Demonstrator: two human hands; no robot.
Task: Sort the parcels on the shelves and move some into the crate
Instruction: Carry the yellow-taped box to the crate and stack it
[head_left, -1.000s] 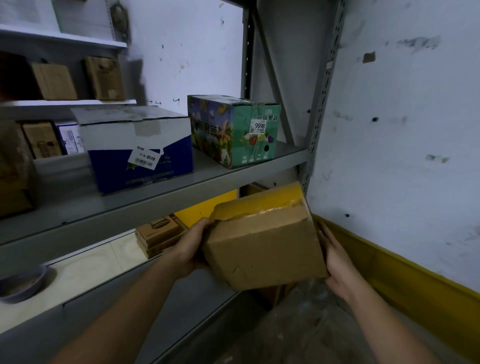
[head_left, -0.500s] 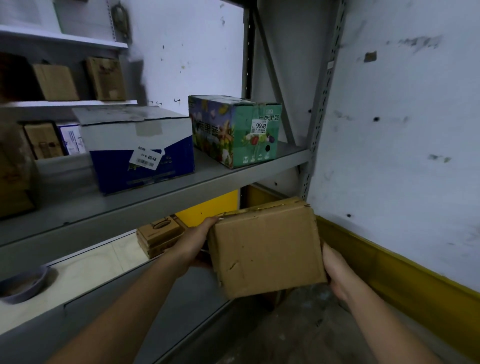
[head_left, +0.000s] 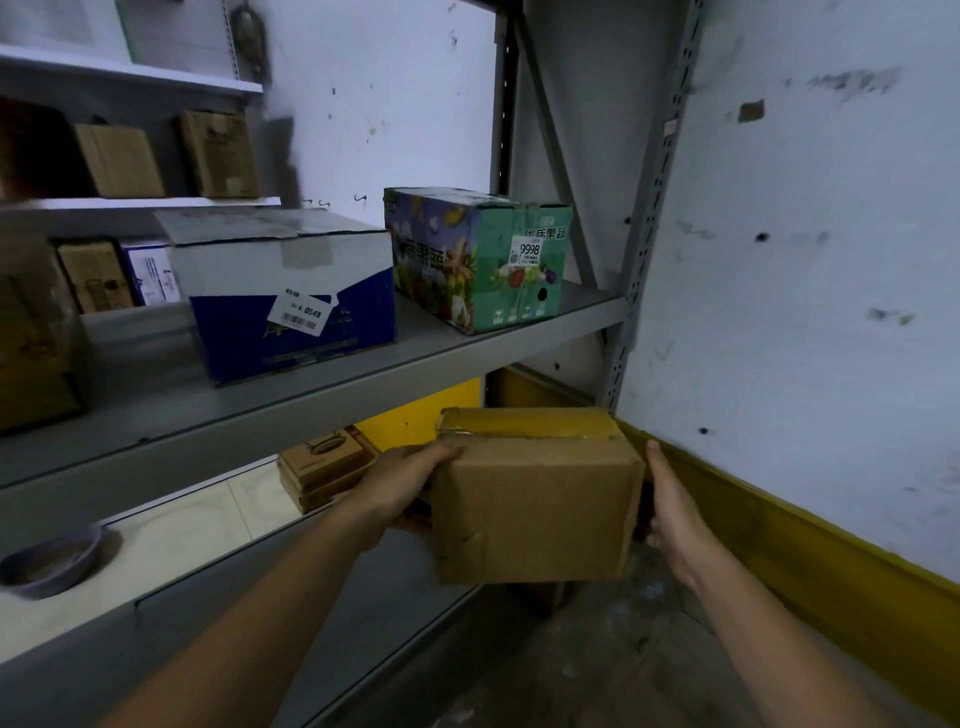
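Observation:
A plain brown cardboard parcel with yellow tape along its top hangs in the air in front of the lower shelf, held between both hands. My left hand grips its left side, fingers curled over the top corner. My right hand presses flat against its right side with the thumb up. On the middle shelf stand a blue and white box with a label and a green printed box marked 9998. No crate is in view.
Small brown boxes sit on the upper shelves at the left, and another brown box lies behind the lower shelf. A grey bowl rests at the lower left. A white wall with a yellow base strip stands close on the right.
The parcel has been turned upright and level, its taped top now facing up and back. It has shifted slightly to the right and up, with both hands still on its sides.

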